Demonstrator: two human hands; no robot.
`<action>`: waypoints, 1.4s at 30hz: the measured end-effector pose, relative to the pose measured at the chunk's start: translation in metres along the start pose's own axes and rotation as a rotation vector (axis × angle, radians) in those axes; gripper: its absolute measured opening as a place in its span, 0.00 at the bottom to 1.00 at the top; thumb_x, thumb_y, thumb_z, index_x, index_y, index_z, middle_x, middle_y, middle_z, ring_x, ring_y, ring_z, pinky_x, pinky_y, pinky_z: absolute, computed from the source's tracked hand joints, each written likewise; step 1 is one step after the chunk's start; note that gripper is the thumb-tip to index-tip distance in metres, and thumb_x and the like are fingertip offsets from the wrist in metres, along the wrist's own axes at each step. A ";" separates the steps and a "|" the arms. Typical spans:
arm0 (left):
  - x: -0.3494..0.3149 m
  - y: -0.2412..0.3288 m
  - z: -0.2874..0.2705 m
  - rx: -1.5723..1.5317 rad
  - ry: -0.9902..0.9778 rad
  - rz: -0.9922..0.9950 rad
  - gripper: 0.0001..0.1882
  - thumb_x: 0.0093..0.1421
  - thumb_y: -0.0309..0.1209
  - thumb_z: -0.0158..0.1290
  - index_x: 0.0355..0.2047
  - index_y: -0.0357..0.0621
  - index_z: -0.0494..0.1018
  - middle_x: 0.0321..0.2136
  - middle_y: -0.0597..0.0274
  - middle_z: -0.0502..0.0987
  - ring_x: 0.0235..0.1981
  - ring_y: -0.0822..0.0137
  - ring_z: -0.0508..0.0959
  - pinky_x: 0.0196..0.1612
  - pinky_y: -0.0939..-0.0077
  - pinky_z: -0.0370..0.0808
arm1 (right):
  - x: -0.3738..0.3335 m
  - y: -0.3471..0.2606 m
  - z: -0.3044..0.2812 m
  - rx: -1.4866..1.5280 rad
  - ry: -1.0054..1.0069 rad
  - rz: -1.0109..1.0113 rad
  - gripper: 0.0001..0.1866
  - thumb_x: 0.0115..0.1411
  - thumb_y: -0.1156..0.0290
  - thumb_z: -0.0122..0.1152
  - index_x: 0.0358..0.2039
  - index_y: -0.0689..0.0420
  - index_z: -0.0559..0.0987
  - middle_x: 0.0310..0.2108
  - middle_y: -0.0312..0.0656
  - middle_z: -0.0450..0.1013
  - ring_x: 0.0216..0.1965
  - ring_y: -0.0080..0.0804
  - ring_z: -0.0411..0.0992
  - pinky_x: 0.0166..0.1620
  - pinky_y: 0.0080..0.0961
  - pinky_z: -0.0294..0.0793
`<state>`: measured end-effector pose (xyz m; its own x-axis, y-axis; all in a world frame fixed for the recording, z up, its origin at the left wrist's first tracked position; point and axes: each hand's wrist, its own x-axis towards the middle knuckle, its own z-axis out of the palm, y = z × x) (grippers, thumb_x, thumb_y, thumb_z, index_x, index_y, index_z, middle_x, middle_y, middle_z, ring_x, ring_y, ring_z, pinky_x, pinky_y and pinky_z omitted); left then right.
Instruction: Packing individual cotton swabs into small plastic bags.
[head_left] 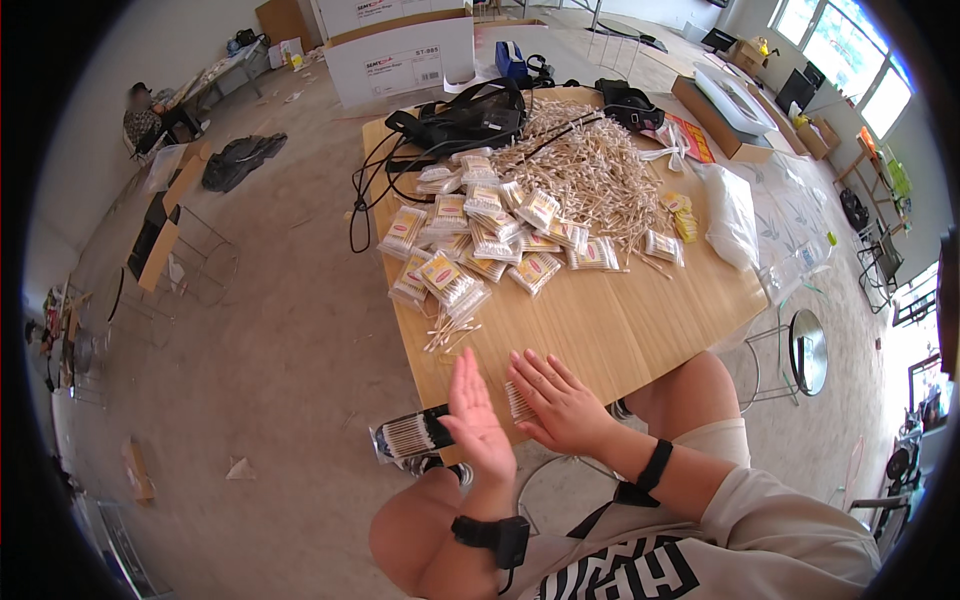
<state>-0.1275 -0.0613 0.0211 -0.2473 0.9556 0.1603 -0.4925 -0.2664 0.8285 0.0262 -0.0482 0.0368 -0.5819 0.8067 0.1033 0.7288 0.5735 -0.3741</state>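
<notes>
My right hand (565, 408) lies flat near the table's front edge, fingers stretched out, over a small row of cotton swabs (518, 403); the rest of that row is hidden under it. Just left of it, my left hand (480, 425) is raised on edge with straight fingers and an empty palm. Beyond the left hand, another row of swabs (407, 437) shows against something dark at the table's corner. Several loose swabs (450, 334) lie ahead of my fingertips. Farther off are clear bags of swabs (480, 225) and a large heap of loose swabs (585, 160).
Black bags with cables (465, 120) rest at the table's far left. A white plastic bag (730, 215) and yellow packets (682, 217) lie on the right. Stools (808, 350) stand beside the table, and large white cartons (400, 65) behind it. A person (150, 120) sits far left.
</notes>
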 end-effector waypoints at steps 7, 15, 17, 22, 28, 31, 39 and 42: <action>0.038 0.092 -0.072 0.766 0.194 0.092 0.34 0.76 0.50 0.34 0.69 0.35 0.57 0.70 0.47 0.59 0.74 0.53 0.53 0.74 0.57 0.46 | 0.006 -0.012 0.009 -0.119 -0.078 -0.004 0.47 0.65 0.41 0.50 0.70 0.68 0.56 0.74 0.54 0.49 0.76 0.51 0.45 0.75 0.46 0.43; 0.018 0.059 -0.157 1.097 0.367 -0.265 0.35 0.74 0.55 0.35 0.64 0.36 0.66 0.58 0.41 0.72 0.62 0.52 0.70 0.65 0.61 0.63 | 0.042 -0.058 0.036 -0.120 -0.094 -0.058 0.51 0.63 0.39 0.52 0.71 0.69 0.53 0.75 0.55 0.46 0.77 0.53 0.40 0.75 0.47 0.40; 0.019 0.057 -0.155 0.838 0.447 -0.443 0.36 0.73 0.58 0.35 0.55 0.36 0.73 0.43 0.45 0.80 0.46 0.51 0.79 0.52 0.60 0.74 | 0.048 -0.068 0.041 -0.135 -0.100 -0.080 0.51 0.64 0.38 0.51 0.71 0.69 0.54 0.75 0.54 0.46 0.77 0.53 0.40 0.75 0.47 0.40; 0.015 0.045 -0.163 1.026 0.430 -0.397 0.31 0.71 0.54 0.45 0.30 0.34 0.75 0.20 0.51 0.77 0.21 0.55 0.77 0.29 0.58 0.72 | 0.056 -0.092 0.053 -0.149 -0.104 -0.093 0.52 0.65 0.37 0.49 0.71 0.70 0.52 0.75 0.56 0.45 0.77 0.53 0.39 0.75 0.47 0.40; 0.024 0.043 -0.153 1.063 0.404 -0.251 0.28 0.67 0.49 0.54 0.24 0.32 0.74 0.18 0.48 0.74 0.20 0.54 0.74 0.29 0.60 0.71 | 0.058 -0.091 0.055 -0.178 -0.119 -0.089 0.53 0.64 0.36 0.49 0.71 0.71 0.53 0.75 0.57 0.44 0.77 0.55 0.39 0.75 0.47 0.40; 0.023 0.038 -0.157 1.003 0.397 -0.278 0.29 0.67 0.50 0.54 0.24 0.32 0.74 0.17 0.47 0.73 0.20 0.53 0.72 0.28 0.60 0.70 | 0.061 -0.097 0.056 -0.150 -0.126 -0.099 0.52 0.64 0.37 0.50 0.71 0.72 0.53 0.75 0.58 0.44 0.76 0.57 0.39 0.75 0.48 0.40; 0.024 0.037 -0.157 1.023 0.399 -0.219 0.28 0.67 0.49 0.55 0.25 0.31 0.74 0.18 0.45 0.72 0.19 0.53 0.71 0.28 0.60 0.69 | 0.065 -0.111 0.066 -0.097 -0.108 -0.068 0.54 0.63 0.42 0.57 0.71 0.73 0.48 0.75 0.63 0.40 0.76 0.59 0.36 0.75 0.50 0.39; 0.022 0.038 -0.160 1.089 0.401 -0.217 0.28 0.67 0.49 0.55 0.25 0.31 0.75 0.18 0.44 0.73 0.19 0.52 0.71 0.28 0.59 0.69 | 0.065 -0.111 0.065 -0.001 -0.104 -0.064 0.53 0.64 0.44 0.56 0.71 0.74 0.47 0.74 0.64 0.40 0.76 0.60 0.36 0.75 0.50 0.39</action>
<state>-0.2849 -0.0710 -0.0293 -0.5863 0.8079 -0.0593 0.3672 0.3304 0.8695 -0.1158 -0.0690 0.0255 -0.6618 0.7491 0.0306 0.6890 0.6237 -0.3692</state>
